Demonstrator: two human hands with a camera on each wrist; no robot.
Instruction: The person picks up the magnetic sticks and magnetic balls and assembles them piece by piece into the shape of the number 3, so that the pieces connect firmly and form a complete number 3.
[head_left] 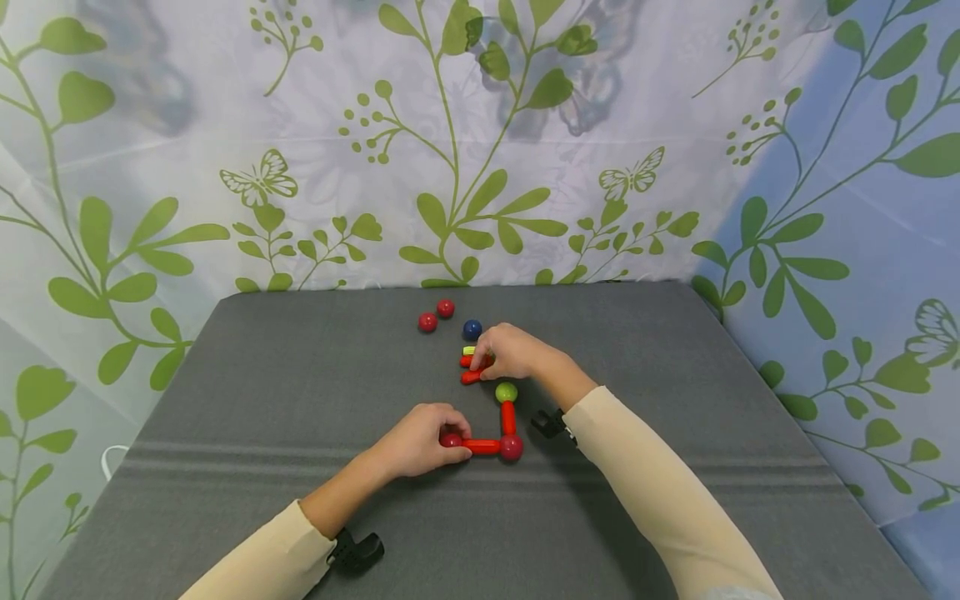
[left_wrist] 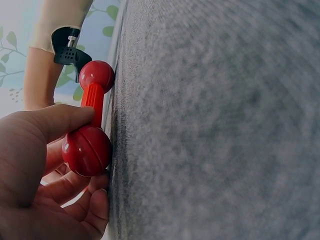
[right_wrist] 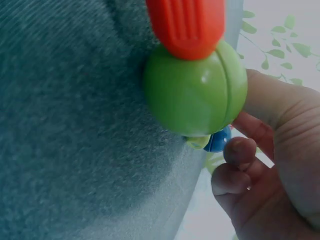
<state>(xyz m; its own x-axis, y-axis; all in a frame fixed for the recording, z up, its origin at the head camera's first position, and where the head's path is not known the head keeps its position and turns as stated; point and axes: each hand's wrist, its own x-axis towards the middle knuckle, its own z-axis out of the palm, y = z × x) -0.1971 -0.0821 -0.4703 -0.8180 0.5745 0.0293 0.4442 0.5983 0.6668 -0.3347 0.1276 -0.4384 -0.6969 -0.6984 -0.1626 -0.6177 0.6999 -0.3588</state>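
Observation:
My left hand (head_left: 423,437) grips the red ball (left_wrist: 87,151) at the left end of an L-shaped piece, thumb lying on the adjoining red rod (head_left: 483,447). At the corner sits another red ball (head_left: 512,447); a second red rod (head_left: 508,418) runs from it to a green ball (head_left: 506,392). Just beyond that green ball, my right hand (head_left: 510,352) pinches the end of a loose red rod (head_left: 471,377), thumb and fingertips on it. In the right wrist view the green ball (right_wrist: 192,90) hides the thumb tip and that rod.
Behind the pinched rod lie another red rod (head_left: 466,362) and a yellow-green rod (head_left: 469,351), partly covered by my fingers. A blue ball (head_left: 472,330) and two red balls (head_left: 427,322) lie farther back on the grey tabletop (head_left: 315,375). A leaf-patterned curtain (head_left: 300,167) hangs behind.

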